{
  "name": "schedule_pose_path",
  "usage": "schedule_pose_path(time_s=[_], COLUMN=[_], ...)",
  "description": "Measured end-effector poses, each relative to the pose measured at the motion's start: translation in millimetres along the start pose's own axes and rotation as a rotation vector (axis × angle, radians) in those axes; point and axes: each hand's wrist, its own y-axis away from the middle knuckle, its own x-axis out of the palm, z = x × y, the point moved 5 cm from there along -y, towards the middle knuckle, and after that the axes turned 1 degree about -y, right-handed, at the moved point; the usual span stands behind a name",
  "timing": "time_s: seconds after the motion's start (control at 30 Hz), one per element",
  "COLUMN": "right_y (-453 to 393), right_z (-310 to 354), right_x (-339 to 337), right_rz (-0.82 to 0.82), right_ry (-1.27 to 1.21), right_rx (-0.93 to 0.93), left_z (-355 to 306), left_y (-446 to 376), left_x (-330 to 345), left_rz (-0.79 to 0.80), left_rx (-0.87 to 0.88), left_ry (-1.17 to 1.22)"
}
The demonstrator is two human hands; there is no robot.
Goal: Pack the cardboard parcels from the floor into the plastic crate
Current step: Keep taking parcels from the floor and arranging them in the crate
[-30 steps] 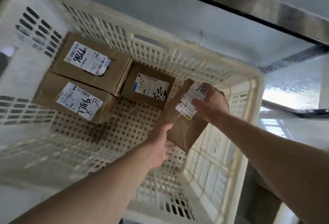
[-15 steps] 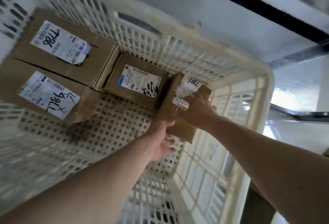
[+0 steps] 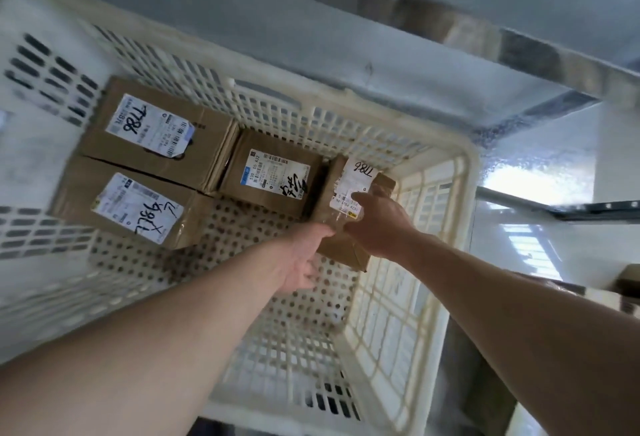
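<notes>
We look down into a cream plastic crate [image 3: 446, 172] with perforated walls and floor. Both of our bare arms reach in toward its far right corner. There our right hand [image 3: 379, 224] lies on top of a small cardboard parcel [image 3: 341, 252], palm down over the lower part of its white label, with the fingers [image 3: 362, 197] spread flat on the label rather than curled. Our left hand [image 3: 301, 255] meets the same parcel at its near left edge, thumb up against the cardboard; the other fingers are turned under and out of sight, so we cannot tell how firmly they grip. The parcel sits tilted against the right wall of the crate, just beside a middle parcel [image 3: 273, 172] with a printed label and black handwriting. Further left, two larger parcels lie side by side touching: the far one [image 3: 156, 131] marked T786 and the near one [image 3: 131, 207] with scrawled black marker. The near part of the crate floor is bare.
</notes>
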Motion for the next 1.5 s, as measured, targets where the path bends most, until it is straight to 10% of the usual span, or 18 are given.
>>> schedule_pose_path(time_s=[0.9,1.5], right_y=[336.1,520.4], right_z=[-3.3,-133.6], right_x=[-182.2,-192.3], right_rz=[-0.294,-0.655], right_ry=[-1.024,-1.153], right_rx=[0.017,0.224], left_z=[-40.2,32.6], left_y=[363.8,441.5], left_x=[110.3,277.6], left_rz=[-0.320,-0.085], left_rx=[0.572,0.697], left_ry=[-0.425,-0.699])
